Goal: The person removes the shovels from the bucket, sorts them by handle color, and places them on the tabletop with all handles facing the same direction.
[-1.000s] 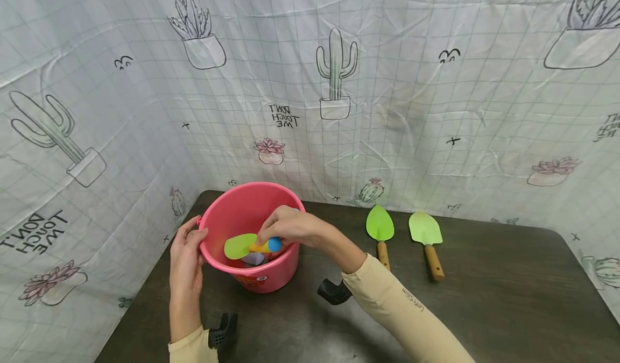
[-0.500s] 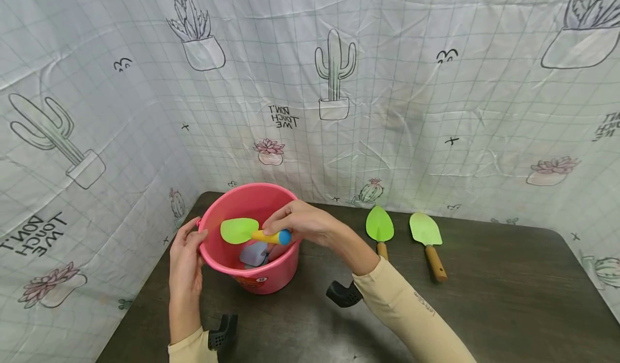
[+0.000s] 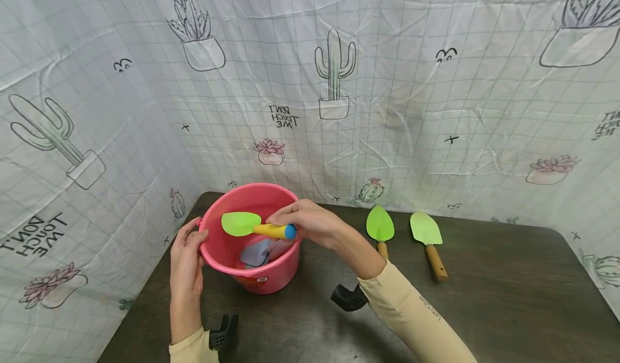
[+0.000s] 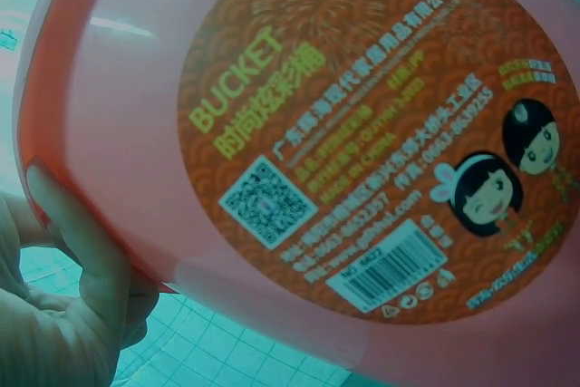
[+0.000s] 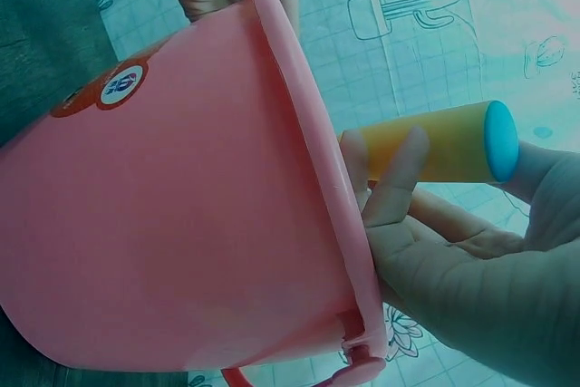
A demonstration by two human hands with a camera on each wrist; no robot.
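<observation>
A pink bucket [image 3: 273,274] stands at the table's left side, tipped slightly toward me. With thumb and fingers, my left hand [image 3: 186,255] grips its left rim; the left wrist view shows the thumb over the bucket's edge [image 4: 50,133]. My right hand [image 3: 312,223] pinches the yellow handle of a toy shovel [image 3: 240,223], which has a lime green blade and a blue end cap. Blade and handle lie over the bucket's mouth. Deeper inside rests a pale bluish-grey blade [image 3: 254,254]; the rest of that piece is mostly hidden.
Right of the bucket lie two wooden-handled trowels on the dark table [image 3: 508,298]: a bright green pointed one [image 3: 380,224] and a paler green broad one [image 3: 426,228]. A cactus-print cloth [image 3: 397,110] hangs behind and to the left.
My right hand has drawn the toy shovel up from inside the bucket and a little to the right, uncovering the bluish-grey blade. My left hand has stayed on the rim.
</observation>
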